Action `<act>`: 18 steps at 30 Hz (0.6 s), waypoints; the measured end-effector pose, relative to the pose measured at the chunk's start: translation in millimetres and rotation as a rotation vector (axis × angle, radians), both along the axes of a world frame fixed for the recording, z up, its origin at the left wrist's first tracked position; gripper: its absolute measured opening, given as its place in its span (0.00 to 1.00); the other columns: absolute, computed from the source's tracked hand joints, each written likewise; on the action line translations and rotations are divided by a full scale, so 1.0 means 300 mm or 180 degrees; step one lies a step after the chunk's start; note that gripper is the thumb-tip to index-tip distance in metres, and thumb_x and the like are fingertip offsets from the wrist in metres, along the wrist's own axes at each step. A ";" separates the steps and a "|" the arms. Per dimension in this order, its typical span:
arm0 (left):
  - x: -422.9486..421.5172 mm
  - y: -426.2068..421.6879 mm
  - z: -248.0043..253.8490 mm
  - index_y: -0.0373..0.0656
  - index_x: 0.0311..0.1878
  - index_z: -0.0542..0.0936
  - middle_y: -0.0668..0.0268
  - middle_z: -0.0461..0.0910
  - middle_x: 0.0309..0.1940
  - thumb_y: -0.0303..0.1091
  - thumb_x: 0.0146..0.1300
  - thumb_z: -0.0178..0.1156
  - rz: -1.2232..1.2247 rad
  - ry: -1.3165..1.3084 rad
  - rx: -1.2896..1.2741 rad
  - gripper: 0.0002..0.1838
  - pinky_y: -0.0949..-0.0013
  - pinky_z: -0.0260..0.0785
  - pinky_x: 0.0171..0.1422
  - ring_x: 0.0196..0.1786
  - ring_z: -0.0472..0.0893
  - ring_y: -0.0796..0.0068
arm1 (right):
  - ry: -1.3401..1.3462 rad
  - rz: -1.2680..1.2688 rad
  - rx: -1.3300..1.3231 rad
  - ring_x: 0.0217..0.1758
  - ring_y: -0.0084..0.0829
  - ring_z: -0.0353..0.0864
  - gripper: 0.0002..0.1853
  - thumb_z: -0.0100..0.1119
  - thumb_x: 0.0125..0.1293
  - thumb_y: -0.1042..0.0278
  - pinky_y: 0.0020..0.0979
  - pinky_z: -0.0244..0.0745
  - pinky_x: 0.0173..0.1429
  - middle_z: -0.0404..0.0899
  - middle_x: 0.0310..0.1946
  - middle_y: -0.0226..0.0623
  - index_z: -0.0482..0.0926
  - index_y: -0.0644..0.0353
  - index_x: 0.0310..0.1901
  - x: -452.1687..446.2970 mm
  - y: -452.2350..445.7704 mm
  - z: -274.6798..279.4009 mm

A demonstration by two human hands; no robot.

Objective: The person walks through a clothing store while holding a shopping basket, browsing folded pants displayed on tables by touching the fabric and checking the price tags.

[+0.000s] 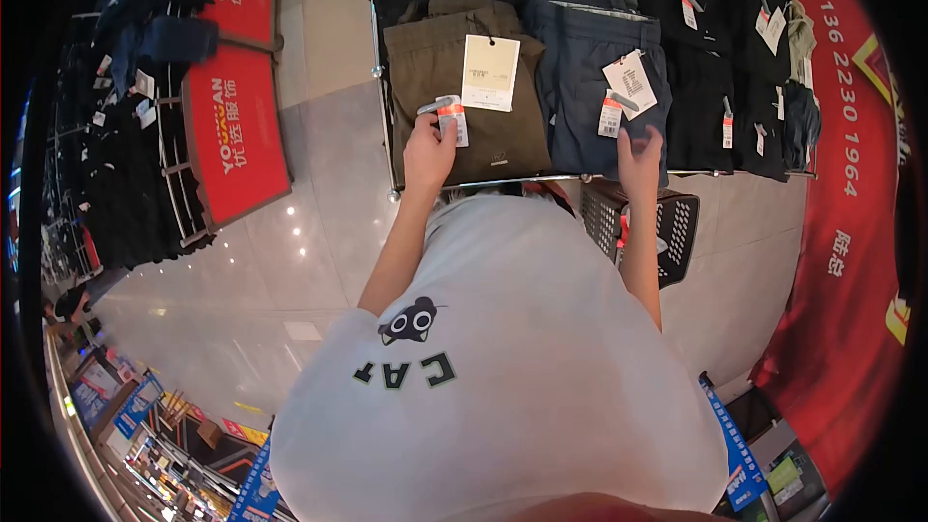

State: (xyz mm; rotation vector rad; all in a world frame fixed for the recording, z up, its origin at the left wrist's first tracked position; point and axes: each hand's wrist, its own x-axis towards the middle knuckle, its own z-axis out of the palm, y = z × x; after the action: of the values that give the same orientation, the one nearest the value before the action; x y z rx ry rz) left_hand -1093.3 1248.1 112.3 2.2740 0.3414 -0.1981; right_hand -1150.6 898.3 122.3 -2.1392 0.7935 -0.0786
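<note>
A: Starting at the left hand: closed on an orange-topped price tag, thumb over its near edge. Probably pinned flat for easier reading.

B: And lying where?

A: On the folded brown trousers, left of the navy trousers. Side by side, waistbands away, perhaps for easy comparing.

B: Over to the right hand! Loosely curled, thumb and fingers parted, just below another price tag. Gripping cloth or merely resting? Can't tell from here.

A: Spread wide, one to each pair, likely for handling both without crossing arms.

B: Just beyond the fingers, a large cream label on the brown, a tilted white label on the navy. Face up, presumably for reading without unfolding.

A: Grey clips too, beside the price tags, probably for security.

B: Further out, black garments to the right, also folded and tagged. All on the desk, with a metal rail along the near edge, perhaps against sliding.

A: Below that rail, near the right forearm, a dark perforated basket. Handy for reaching, by the look of it.

B: And out wide, red signs left, a red banner right. Likely placed for catching shoppers' eyes!
</note>
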 end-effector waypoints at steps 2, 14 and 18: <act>0.004 -0.003 -0.041 0.34 0.48 0.76 0.62 0.81 0.26 0.41 0.66 0.63 -0.0084 0.0122 -0.0316 0.18 0.68 0.72 0.27 0.23 0.81 0.73 | -0.0056 -0.0057 -0.0357 0.50 0.47 0.80 0.39 0.68 0.61 0.47 0.42 0.74 0.55 0.77 0.48 0.55 0.65 0.70 0.62 0.086 -0.010 -0.045; 0.007 -0.022 0.000 0.39 0.57 0.67 0.64 0.76 0.25 0.33 0.65 0.62 0.0312 0.0190 -0.1535 0.21 0.69 0.70 0.26 0.22 0.76 0.76 | 0.0174 0.0261 -0.0787 0.54 0.57 0.79 0.36 0.71 0.57 0.46 0.45 0.74 0.56 0.74 0.52 0.63 0.65 0.68 0.52 0.139 0.028 -0.140; 0.009 -0.025 -0.007 0.41 0.62 0.67 0.65 0.77 0.26 0.34 0.66 0.61 0.0314 0.0160 -0.1367 0.24 0.68 0.71 0.28 0.23 0.77 0.75 | 0.0173 0.0231 -0.0739 0.52 0.57 0.79 0.35 0.71 0.57 0.47 0.46 0.74 0.55 0.74 0.51 0.61 0.64 0.65 0.52 0.130 0.042 -0.133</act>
State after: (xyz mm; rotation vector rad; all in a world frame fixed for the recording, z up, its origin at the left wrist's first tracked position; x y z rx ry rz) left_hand -1090.8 1240.7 110.3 1.8272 0.3949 -0.2517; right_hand -1111.7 911.0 82.5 -2.3962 0.7680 -0.0778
